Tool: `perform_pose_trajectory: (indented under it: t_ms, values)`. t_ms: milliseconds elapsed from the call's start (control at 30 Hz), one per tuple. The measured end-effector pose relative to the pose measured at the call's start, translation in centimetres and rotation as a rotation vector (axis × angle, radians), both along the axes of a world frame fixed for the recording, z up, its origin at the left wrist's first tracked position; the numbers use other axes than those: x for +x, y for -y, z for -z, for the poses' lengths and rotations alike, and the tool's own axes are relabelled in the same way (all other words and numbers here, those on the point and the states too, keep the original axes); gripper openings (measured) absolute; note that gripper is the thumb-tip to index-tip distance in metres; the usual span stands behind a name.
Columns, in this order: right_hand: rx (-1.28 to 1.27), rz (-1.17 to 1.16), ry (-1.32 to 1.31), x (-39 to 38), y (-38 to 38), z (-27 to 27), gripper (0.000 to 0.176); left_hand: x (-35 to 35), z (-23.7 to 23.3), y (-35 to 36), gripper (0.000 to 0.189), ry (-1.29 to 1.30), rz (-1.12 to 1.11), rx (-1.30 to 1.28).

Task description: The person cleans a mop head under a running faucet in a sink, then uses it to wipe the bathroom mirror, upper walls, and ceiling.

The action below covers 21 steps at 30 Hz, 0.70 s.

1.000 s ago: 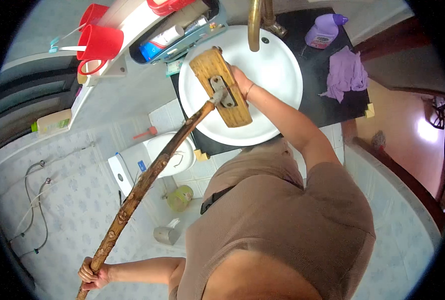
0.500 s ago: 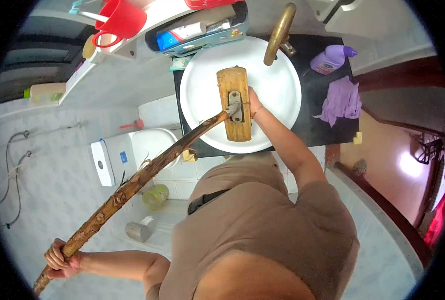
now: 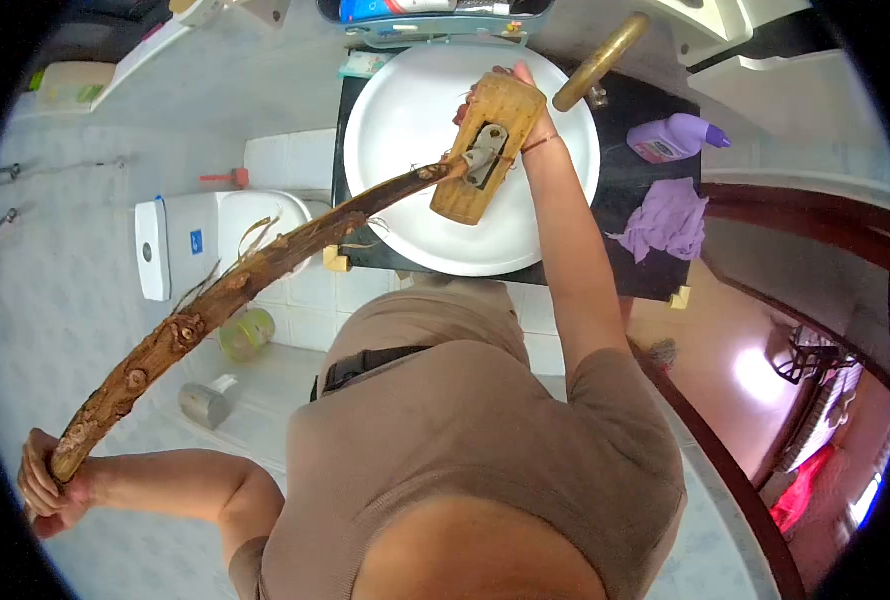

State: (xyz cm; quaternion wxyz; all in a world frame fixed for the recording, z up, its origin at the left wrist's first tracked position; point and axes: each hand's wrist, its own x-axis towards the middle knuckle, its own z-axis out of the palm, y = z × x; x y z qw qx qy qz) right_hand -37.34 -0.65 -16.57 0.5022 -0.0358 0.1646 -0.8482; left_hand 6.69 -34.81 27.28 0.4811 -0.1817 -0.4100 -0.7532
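Observation:
A long, rough wooden stick (image 3: 190,320) with peeling bark runs from the lower left up to a yellow-brown bamboo block (image 3: 458,196), joined through a grey metal fitting (image 3: 487,153). My left hand (image 3: 53,485) is closed around the stick near its lower end. Behind the block's right edge, my right hand (image 3: 543,125) holds it from beneath; most of the fingers are hidden. Something reddish shows past the block's left edge, too small to make out. The block hangs tilted over a round white washbasin (image 3: 395,120).
A brass tap (image 3: 605,62) rises behind the basin. On the black counter (image 3: 620,225) lie a purple bottle (image 3: 670,138) and a crumpled purple cloth (image 3: 668,218). A white toilet (image 3: 180,248), a green bin (image 3: 245,334) and a metal canister (image 3: 205,404) are at left.
The bamboo block has turned clockwise and moved up relative to the basin, with my right hand farther up too. My left hand and the stick's lower end have shifted left; the camera view also moved.

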Motion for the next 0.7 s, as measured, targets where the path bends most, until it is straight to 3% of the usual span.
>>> perform_pose_trajectory:
  t_ms: [33,100,167,300,433,533,633,700]
  values:
    - [0.012,-0.013,0.001,0.2,0.1,0.3,0.054,0.9,-0.2,0.7,0.036,0.001,-0.013,0.012]
    - [0.336,0.193,0.080,0.3,0.5,1.2,0.037,2.2,-0.4,1.7,0.038,0.081,-0.083,0.001]
    - [0.314,0.201,0.090,1.6,0.5,-0.9,0.029,1.6,-0.2,0.9,0.040,0.066,-0.027,0.048]
    - [0.242,0.314,0.140,2.1,0.6,0.8,0.030,2.8,-0.4,0.4,0.041,-0.017,-0.283,0.145]
    - [0.273,0.286,0.143,2.2,0.6,1.9,0.034,4.6,-2.8,3.1,0.027,0.109,-0.542,-0.141]
    - [0.305,0.387,0.289,2.9,1.2,0.2,0.028,0.0,-0.5,-1.7,0.028,0.108,-0.229,-0.115]
    - [0.325,0.316,0.235,2.7,0.9,1.3,0.031,-3.0,1.0,-5.1,0.028,0.095,0.089,-0.089]
    - [0.334,0.308,0.219,2.6,0.9,1.6,0.031,-2.8,0.9,-4.8,0.031,0.099,0.096,-0.093]
